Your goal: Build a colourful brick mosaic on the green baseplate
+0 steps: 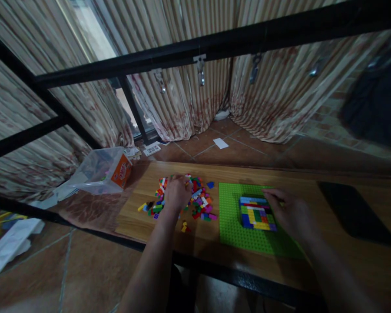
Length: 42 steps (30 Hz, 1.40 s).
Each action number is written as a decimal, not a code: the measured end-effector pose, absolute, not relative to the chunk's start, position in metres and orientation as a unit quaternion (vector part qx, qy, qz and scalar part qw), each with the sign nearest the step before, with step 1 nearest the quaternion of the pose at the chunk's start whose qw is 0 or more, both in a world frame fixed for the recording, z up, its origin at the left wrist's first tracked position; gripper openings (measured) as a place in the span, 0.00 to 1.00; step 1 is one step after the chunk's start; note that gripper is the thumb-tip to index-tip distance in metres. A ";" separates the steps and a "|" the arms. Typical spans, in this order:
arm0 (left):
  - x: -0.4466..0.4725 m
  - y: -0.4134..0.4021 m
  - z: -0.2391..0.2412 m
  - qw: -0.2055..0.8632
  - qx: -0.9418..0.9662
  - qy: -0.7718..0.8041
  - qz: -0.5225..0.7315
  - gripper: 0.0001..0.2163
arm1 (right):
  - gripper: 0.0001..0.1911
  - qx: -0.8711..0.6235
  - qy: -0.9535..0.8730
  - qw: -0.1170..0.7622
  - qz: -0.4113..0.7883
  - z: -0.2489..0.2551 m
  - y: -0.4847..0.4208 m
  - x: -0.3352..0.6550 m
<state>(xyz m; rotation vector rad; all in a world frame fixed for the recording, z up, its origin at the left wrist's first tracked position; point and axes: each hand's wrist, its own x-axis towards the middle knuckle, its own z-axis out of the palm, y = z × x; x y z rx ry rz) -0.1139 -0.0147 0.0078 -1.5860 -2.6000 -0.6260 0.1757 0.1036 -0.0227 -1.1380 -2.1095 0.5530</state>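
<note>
Over a pile of loose toy bricks (pixel 200 198), my left hand (pixel 177 191) reaches down with its fingers curled in. Whatever its fingertips touch is hidden. My right hand (pixel 286 211) is at the far right corner of a block of stacked bricks (pixel 256 213), thumb and fingers pinched together. Anything in that pinch is too small to make out. The block has blue, yellow, green, red and white bricks, and stands on a green baseplate (pixel 230 234). A single blue brick (pixel 210 184) lies between the pile and the baseplate.
A dark flat tablet-like object (pixel 356 213) lies on the right of the wooden table (pixel 137 221). On the floor at left stands a clear plastic box (pixel 99 174) with an orange label. Black metal bars (pixel 179 56) with hanging clips cross in front of striped curtains.
</note>
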 end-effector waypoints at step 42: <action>-0.004 0.011 -0.004 -0.291 -0.589 -0.610 -0.444 0.05 | 0.11 -0.406 -0.761 0.294 0.411 0.001 0.088 0.195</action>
